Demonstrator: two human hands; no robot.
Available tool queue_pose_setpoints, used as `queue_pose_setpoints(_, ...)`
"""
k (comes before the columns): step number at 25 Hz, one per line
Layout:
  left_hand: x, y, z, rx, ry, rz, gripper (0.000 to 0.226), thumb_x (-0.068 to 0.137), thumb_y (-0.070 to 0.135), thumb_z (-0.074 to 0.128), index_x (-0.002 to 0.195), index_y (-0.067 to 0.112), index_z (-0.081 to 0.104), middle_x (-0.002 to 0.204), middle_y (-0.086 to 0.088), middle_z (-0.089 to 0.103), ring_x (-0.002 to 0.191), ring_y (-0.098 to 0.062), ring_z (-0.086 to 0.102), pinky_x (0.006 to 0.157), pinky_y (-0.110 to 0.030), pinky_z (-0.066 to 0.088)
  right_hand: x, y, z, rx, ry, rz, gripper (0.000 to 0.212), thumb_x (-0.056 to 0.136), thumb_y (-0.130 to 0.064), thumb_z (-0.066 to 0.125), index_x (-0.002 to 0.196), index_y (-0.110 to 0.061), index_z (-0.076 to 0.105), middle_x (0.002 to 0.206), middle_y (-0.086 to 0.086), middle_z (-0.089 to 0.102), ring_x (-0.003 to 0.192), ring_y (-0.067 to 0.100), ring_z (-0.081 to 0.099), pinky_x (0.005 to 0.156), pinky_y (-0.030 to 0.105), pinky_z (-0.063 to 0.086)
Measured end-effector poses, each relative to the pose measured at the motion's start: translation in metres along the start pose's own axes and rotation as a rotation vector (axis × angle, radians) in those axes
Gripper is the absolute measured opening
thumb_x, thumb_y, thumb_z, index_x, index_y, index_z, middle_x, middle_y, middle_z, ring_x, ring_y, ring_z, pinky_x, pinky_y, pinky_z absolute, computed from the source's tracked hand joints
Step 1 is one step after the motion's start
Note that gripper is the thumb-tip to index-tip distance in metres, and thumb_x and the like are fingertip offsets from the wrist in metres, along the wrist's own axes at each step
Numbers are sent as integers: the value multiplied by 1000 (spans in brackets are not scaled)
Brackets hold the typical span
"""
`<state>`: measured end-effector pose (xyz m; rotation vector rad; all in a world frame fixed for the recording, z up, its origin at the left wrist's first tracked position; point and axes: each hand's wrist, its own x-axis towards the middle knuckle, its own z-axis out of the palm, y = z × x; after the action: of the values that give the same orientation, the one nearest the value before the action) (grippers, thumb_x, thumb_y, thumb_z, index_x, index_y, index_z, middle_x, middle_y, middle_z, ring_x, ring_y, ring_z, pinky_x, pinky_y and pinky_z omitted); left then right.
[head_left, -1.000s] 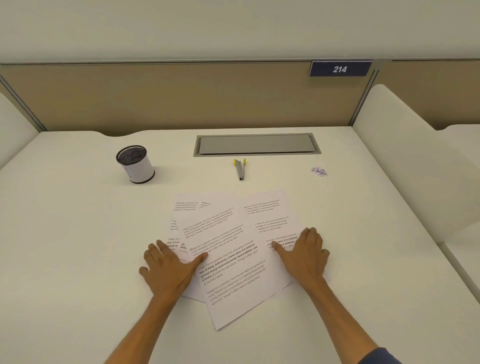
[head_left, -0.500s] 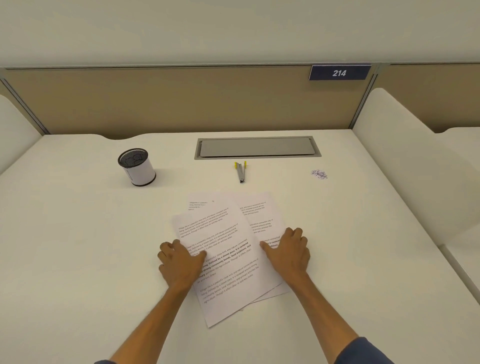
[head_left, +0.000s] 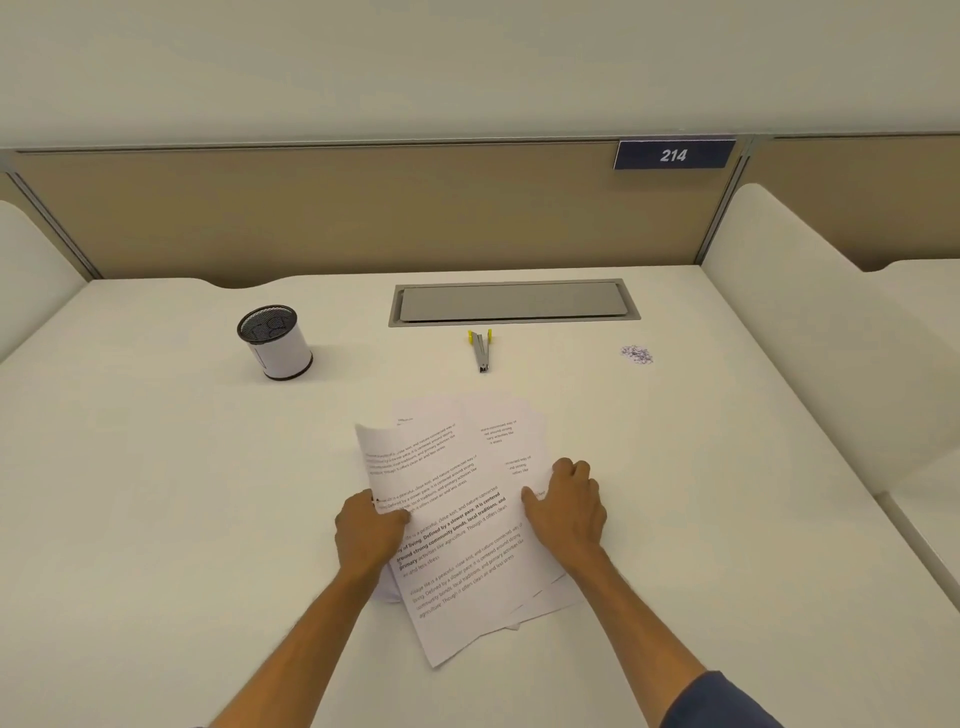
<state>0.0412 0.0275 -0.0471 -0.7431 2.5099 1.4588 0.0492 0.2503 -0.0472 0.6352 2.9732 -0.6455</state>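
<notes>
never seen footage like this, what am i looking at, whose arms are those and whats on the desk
One camera worn on a person's head looks down at their own bare arms; there is no machine here. On the white desk lie overlapping printed sheets. The left hand grips their left edge, which curls up a little. The right hand sits at the right edge with curled fingers, its grip unclear. Farther back are a mesh pen cup, a small stapler, a pile of tiny bits and a grey flap.

office cubicle | partition panels (head_left: 363, 213) | desk number plate (head_left: 674, 154) | stapler (head_left: 481, 351)
</notes>
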Motion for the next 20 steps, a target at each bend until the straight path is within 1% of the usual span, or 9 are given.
queue_pose_setpoints(1,-2,0,3,42,-20,31,17,76,14,71,88,17,60,96,-2,64,102,-32,62,85,-44,54,0,-1,-1,9,-3,-4,45,89,-44,56,118,-10,48,118,6,47,104,25,52,70,30,40)
queue_pose_setpoints(2,-4,-1,7,131,-27,56,22,74,18,71,93,16,60,109,-5,58,113,-33,54,90,-44,51,-1,-1,-1,16,-6,-7,44,90,-44,55,117,-9,49,118,6,48,102,25,53,72,31,41)
queue_pose_setpoints(4,-7,-2,16,341,-14,78,41,77,21,71,114,14,55,135,-12,37,133,-33,27,102,-45,38,-1,-1,-1,28,-16,-14,42,91,-44,53,112,-8,52,116,7,48,99,25,54,75,32,44)
queue_pose_setpoints(5,-10,-2,20,393,-13,90,51,78,21,71,123,12,51,144,-14,28,137,-33,18,105,-46,33,-2,-1,0,37,-20,-15,41,91,-45,52,109,-8,53,115,7,48,97,25,55,75,32,44)
queue_pose_setpoints(6,-13,0,23,409,-27,112,57,79,21,71,129,10,47,148,-15,24,139,-33,16,106,-46,32,-2,-1,0,46,-21,-16,41,91,-46,52,107,-8,54,114,7,48,96,25,55,75,33,44)
queue_pose_setpoints(8,-15,4,28,388,-61,168,55,79,20,69,128,11,46,143,-13,33,133,-31,28,99,-44,40,-3,-2,0,52,-20,-21,43,89,-48,53,104,-8,55,113,6,48,95,25,54,74,33,42)
queue_pose_setpoints(10,-15,10,29,361,-78,173,46,78,18,68,120,12,48,127,-9,44,119,-28,41,83,-39,45,-4,-2,1,41,-21,-28,45,87,-50,55,103,-8,55,112,5,48,95,24,54,71,32,40)
queue_pose_setpoints(14,-9,17,26,275,-91,152,37,75,16,66,107,16,48,112,-5,55,98,-25,57,77,-41,53,-5,-2,3,28,-12,-38,47,85,-51,57,106,-9,53,114,4,47,97,24,54,73,33,43)
queue_pose_setpoints(20,-6,26,19,46,-87,76,34,83,4,63,111,15,46,106,-1,58,91,-23,57,71,-32,46,-6,0,3,22,-2,-41,49,85,-52,58,109,-10,53,115,4,46,99,24,54,73,34,44)
